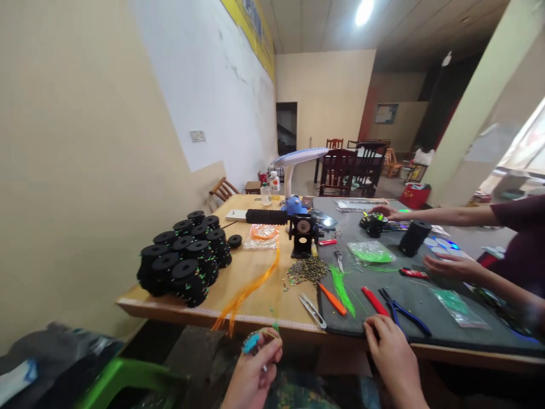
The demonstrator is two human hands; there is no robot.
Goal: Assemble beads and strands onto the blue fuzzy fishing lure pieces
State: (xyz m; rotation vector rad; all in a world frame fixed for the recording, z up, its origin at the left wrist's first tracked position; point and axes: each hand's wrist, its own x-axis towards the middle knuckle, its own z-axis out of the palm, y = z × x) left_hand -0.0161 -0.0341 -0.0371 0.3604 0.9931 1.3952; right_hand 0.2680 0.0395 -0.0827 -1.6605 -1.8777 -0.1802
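My left hand [259, 363] is closed just in front of the table edge, on a small light-blue tool [251, 343] whose kind I cannot make out. Small green pieces [275, 326] and thin line show just above its fingertips. My right hand [392, 349] is at the front edge of the grey mat [349, 328], its fingers curled together; whatever they pinch is too small to see. Beside its fingertips lie a red-handled tool [374, 301] and blue-handled pliers [404, 315]. Thread snips [313, 311] and an orange-handled tool [332, 299] rest between my hands.
Stacked black spools [183, 255] fill the table's left. A black winding device [302, 233] stands mid-table, orange strands [251, 287] hanging nearby. Small metal pieces [307, 270] lie heaped before it, beside green strands [340, 289]. At right, a co-worker's hands [451, 268] are over the mat.
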